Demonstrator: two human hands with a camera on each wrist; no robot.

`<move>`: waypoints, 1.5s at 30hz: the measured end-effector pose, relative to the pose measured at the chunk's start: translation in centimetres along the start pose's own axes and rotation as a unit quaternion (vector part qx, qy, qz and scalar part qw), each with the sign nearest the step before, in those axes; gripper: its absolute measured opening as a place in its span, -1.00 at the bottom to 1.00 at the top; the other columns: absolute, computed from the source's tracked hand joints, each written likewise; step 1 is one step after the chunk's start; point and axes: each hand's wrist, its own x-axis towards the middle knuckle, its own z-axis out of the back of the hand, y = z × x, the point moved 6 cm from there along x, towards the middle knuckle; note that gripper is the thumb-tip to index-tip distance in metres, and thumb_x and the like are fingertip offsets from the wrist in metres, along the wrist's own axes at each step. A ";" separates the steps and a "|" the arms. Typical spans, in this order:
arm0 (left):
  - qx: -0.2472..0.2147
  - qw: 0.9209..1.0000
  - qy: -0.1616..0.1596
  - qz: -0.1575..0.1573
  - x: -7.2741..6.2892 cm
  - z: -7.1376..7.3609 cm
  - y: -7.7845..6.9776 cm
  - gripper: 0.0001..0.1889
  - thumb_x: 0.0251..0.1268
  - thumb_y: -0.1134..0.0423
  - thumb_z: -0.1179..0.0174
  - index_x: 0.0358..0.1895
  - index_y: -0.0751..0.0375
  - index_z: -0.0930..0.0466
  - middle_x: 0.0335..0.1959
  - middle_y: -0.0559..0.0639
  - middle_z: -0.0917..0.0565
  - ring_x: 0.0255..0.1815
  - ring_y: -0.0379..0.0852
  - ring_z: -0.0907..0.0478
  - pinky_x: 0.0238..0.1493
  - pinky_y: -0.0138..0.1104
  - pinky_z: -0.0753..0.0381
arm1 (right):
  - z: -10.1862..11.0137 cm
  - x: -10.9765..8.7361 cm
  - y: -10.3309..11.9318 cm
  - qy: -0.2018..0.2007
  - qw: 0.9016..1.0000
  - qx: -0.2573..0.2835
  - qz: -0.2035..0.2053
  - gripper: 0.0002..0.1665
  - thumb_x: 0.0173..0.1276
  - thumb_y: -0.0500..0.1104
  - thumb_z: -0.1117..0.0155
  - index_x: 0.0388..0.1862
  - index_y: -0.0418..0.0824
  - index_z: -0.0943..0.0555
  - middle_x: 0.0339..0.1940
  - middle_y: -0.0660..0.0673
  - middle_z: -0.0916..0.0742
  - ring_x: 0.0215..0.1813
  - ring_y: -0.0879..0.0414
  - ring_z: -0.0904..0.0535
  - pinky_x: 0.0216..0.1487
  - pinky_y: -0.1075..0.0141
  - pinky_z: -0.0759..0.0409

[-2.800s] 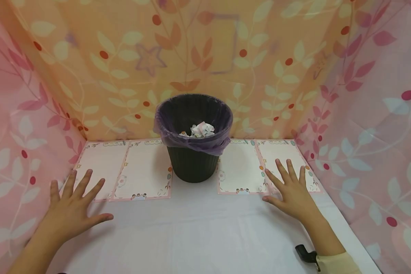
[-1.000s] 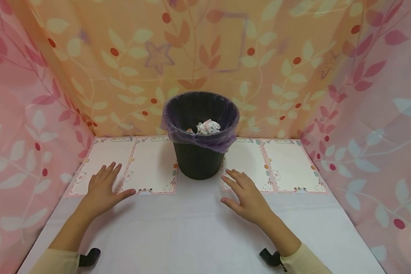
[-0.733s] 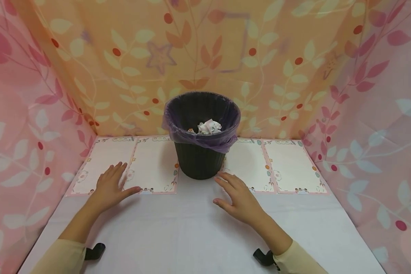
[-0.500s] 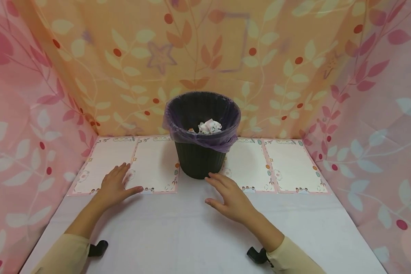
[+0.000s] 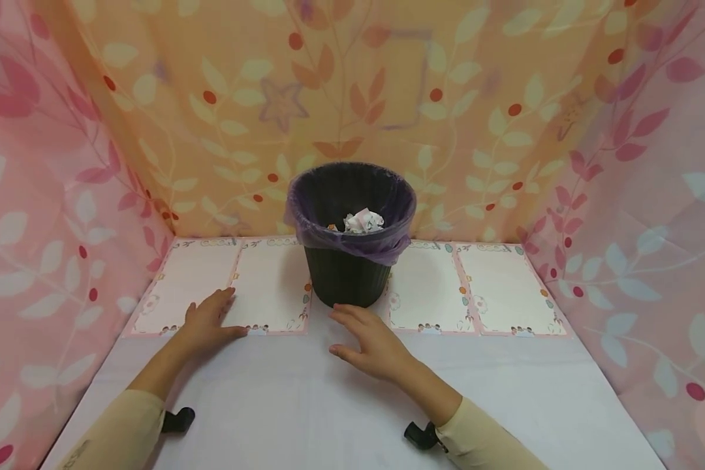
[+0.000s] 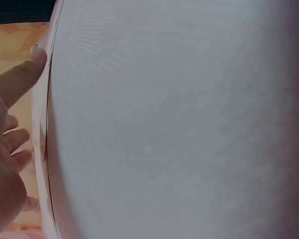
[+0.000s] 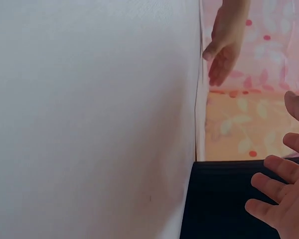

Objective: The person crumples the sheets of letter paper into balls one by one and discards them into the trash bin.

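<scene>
A black bin (image 5: pixel 348 277) with a purple bag (image 5: pixel 358 245) folded over its rim stands at the back middle of the table. Crumpled paper (image 5: pixel 364 221) shows inside it. My right hand (image 5: pixel 371 344) hovers just in front of the bin's base, fingers loosely extended and pointing left, holding nothing. In the right wrist view its spread fingers (image 7: pixel 271 186) overlap the dark bin side (image 7: pixel 224 204). My left hand (image 5: pixel 207 326) is over the left sheets of paper (image 5: pixel 196 277), thumb apart and fingers relaxed, also without anything in it. The left wrist view shows that hand (image 6: pixel 5 164) at the edge.
White sheets with printed pink borders lie side by side along the back, including a pair at the right (image 5: pixel 502 287). White cloth (image 5: pixel 282 405) covers the table. Patterned curtains (image 5: pixel 229 130) enclose the back and both sides. Black angled pieces (image 5: pixel 421 435) sit at the cuffs.
Both hands, earlier spread wide apart, have come inward. My right hand has travelled left to the front of the bin; my left hand has shifted right. The view has turned slightly left.
</scene>
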 end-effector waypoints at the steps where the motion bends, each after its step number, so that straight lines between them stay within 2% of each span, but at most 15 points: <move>1: -0.002 1.000 0.001 0.004 -0.1 -0.1 0.0 0.13 0.04 -0.17 -0.54 0.57 0.35 -0.16 0.53 0.41 -0.28 0.59 0.43 -0.06 0.40 0.53 0.25 | -0.3 0.1 0.1 0.003 1.000 0.001 0.001 -0.25 0.43 0.18 -0.36 0.52 0.03 -0.43 0.53 0.02 -0.46 0.55 0.08 -0.34 0.53 0.02 -0.36; 5: -0.006 1.000 0.007 0.006 -0.5 -0.3 0.0 0.07 0.08 -0.16 -0.52 0.55 0.35 -0.21 0.51 0.39 -0.33 0.58 0.42 -0.07 0.40 0.52 0.27 | -1.2 0.8 0.5 0.014 1.000 0.002 0.008 -0.27 0.45 0.19 -0.33 0.51 -0.01 -0.44 0.52 -0.02 -0.47 0.55 0.08 -0.34 0.53 0.02 -0.36; 13: 0.012 1.000 0.006 -0.011 -0.6 -0.4 -0.5 -0.04 0.16 -0.11 -0.48 0.50 0.37 -0.28 0.45 0.40 -0.40 0.54 0.46 -0.14 0.39 0.53 0.21 | -1.8 1.8 1.0 0.019 1.000 0.010 0.011 -0.28 0.46 0.14 -0.33 0.52 -0.01 -0.43 0.48 -0.06 -0.50 0.52 0.05 -0.37 0.52 0.04 -0.38; 16: 0.017 1.000 0.008 -0.007 -0.9 -0.4 -0.7 -0.05 0.16 -0.11 -0.48 0.50 0.38 -0.29 0.45 0.41 -0.40 0.53 0.47 -0.15 0.39 0.52 0.21 | -2.0 2.2 1.1 0.024 0.999 0.021 0.006 -0.29 0.46 0.13 -0.33 0.51 -0.03 -0.44 0.48 -0.05 -0.50 0.52 0.05 -0.38 0.53 0.05 -0.38; 22: 0.024 1.000 0.005 -0.009 -1.9 -0.3 -1.1 -0.04 0.15 -0.11 -0.48 0.48 0.42 -0.30 0.43 0.45 -0.40 0.51 0.49 -0.18 0.41 0.50 0.15 | -2.7 3.0 1.1 0.034 0.999 0.033 -0.014 -0.30 0.47 0.14 -0.31 0.53 0.05 -0.42 0.49 0.00 -0.49 0.53 0.08 -0.37 0.54 0.09 -0.37; 29: 0.021 1.000 -0.001 -0.011 -2.8 0.0 -0.4 -0.04 0.14 -0.04 -0.51 0.46 0.48 -0.29 0.41 0.46 -0.42 0.48 0.48 -0.23 0.39 0.50 0.05 | -3.2 4.3 1.5 0.028 0.998 0.050 -0.006 -0.31 0.47 0.11 -0.33 0.51 -0.01 -0.43 0.47 -0.03 -0.51 0.51 0.07 -0.39 0.52 0.11 -0.38; 33: 0.018 1.000 -0.008 -0.022 -3.6 0.3 -0.2 -0.03 0.11 -0.04 -0.53 0.45 0.52 -0.30 0.38 0.48 -0.46 0.44 0.49 -0.28 0.38 0.48 -0.03 | -3.8 5.2 1.6 0.030 0.998 0.055 -0.004 -0.31 0.46 0.09 -0.34 0.51 -0.02 -0.44 0.45 -0.02 -0.52 0.50 0.09 -0.40 0.52 0.15 -0.38; 39: -0.005 0.999 -0.017 -0.031 -5.3 0.9 -0.2 -0.01 0.05 0.04 -0.58 0.42 0.57 -0.30 0.36 0.50 -0.46 0.41 0.50 -0.33 0.40 0.32 -0.26 | -5.0 6.6 1.6 0.035 0.997 0.075 -0.003 -0.30 0.47 0.07 -0.34 0.52 -0.02 -0.42 0.50 -0.02 -0.50 0.52 0.12 -0.38 0.55 0.18 -0.33; 45: -0.025 0.999 -0.022 -0.028 -7.1 1.3 -0.4 -0.04 0.02 0.11 -0.60 0.40 0.60 -0.32 0.33 0.52 -0.48 0.38 0.50 -0.36 0.38 0.30 -0.31 | -6.1 8.4 1.7 0.049 0.995 0.084 -0.014 -0.31 0.47 0.10 -0.33 0.51 -0.03 -0.44 0.48 -0.05 -0.52 0.53 0.08 -0.38 0.54 0.17 -0.35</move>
